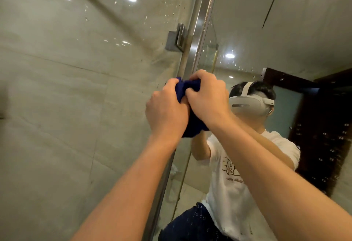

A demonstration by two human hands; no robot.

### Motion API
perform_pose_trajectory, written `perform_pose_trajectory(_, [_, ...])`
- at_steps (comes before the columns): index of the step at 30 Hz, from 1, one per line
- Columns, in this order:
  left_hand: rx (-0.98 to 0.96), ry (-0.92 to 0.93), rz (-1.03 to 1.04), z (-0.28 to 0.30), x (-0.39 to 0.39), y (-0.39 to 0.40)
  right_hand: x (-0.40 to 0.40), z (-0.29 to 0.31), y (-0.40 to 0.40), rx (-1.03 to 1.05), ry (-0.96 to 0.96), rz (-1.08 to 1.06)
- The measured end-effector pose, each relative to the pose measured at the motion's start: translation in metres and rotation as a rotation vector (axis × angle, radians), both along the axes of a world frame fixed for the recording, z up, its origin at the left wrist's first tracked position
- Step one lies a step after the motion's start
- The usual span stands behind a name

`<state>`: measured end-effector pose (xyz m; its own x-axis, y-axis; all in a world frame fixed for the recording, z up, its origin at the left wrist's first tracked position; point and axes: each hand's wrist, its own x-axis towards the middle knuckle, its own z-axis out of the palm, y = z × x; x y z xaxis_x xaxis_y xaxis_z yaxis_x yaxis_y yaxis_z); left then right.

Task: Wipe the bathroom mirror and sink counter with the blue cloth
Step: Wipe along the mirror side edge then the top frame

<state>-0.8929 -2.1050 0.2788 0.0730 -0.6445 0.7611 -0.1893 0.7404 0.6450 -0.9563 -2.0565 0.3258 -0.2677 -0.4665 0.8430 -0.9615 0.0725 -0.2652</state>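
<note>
The dark blue cloth [192, 124] is bunched up between both my hands, raised in front of the mirror's left edge. My left hand [166, 110] grips its left side with curled fingers. My right hand [208, 98] grips its top and right side. The mirror [266, 31] fills the right half of the view, speckled with water drops, and shows my reflection holding the cloth. Most of the cloth is hidden behind my hands. The sink counter is out of view.
A steel frame strip [198, 37] runs along the mirror's left edge. Left of it is a glass panel [76, 88] with drops and a metal hinge bracket [176, 39], with a tiled wall behind. A dark wooden door frame [323, 126] shows in the reflection.
</note>
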Motion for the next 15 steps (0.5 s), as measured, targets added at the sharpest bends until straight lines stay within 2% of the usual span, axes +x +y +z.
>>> perform_pose_trajectory(3, [-0.043,-0.009,0.026,0.035,-0.003,-0.003,0.001,0.038,-0.003,-0.038,0.004,-0.003])
perform_pose_trajectory(5, [-0.061,-0.013,0.033,0.037,-0.002,-0.006,-0.002,0.038,-0.004,-0.037,0.021,-0.015])
perform_pose_trajectory(11, [0.005,-0.103,0.026,-0.025,0.008,0.002,-0.006,-0.029,0.0,0.062,0.099,-0.06])
perform_pose_trajectory(15, [0.05,-0.088,-0.005,-0.042,0.009,0.006,-0.004,-0.044,-0.001,0.096,0.052,0.011])
